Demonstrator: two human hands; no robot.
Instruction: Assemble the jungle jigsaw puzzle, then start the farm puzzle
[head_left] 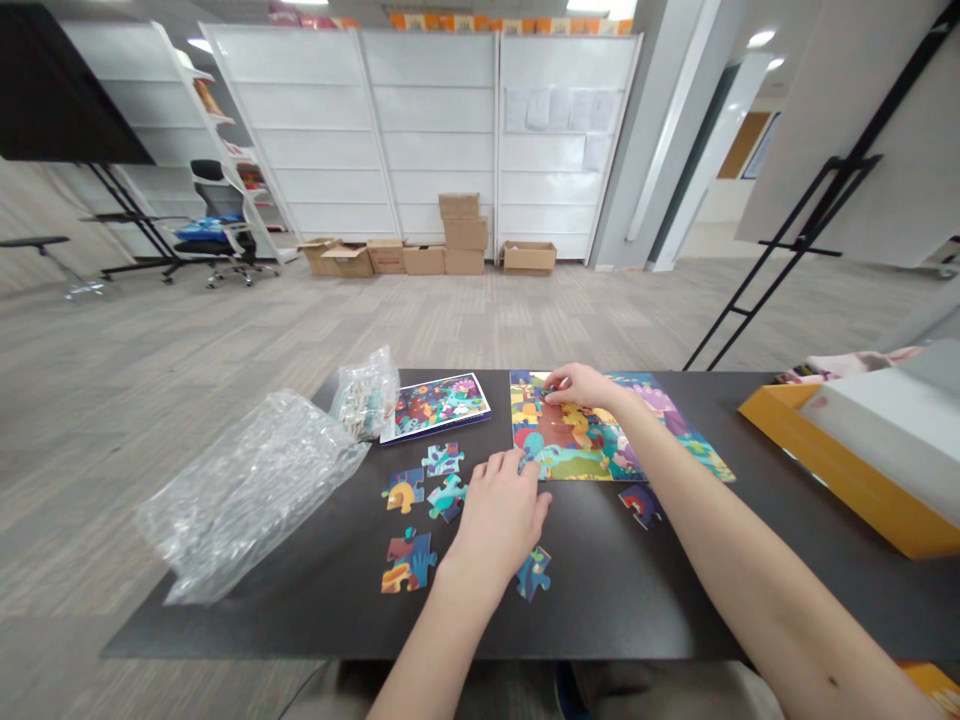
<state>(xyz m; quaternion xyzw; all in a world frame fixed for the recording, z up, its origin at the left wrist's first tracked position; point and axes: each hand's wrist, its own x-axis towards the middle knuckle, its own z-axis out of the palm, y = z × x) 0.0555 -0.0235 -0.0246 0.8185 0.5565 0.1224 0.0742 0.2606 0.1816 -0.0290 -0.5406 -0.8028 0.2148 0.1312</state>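
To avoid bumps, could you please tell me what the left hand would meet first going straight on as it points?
The left hand would most likely meet the near left corner of the assembled puzzle; whether its fingertips already touch it is unclear.

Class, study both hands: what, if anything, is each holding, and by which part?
It cannot be told: the right hand has its fingertips over the jigsaw puzzle's far left part; the left hand is palm down by its near left corner.
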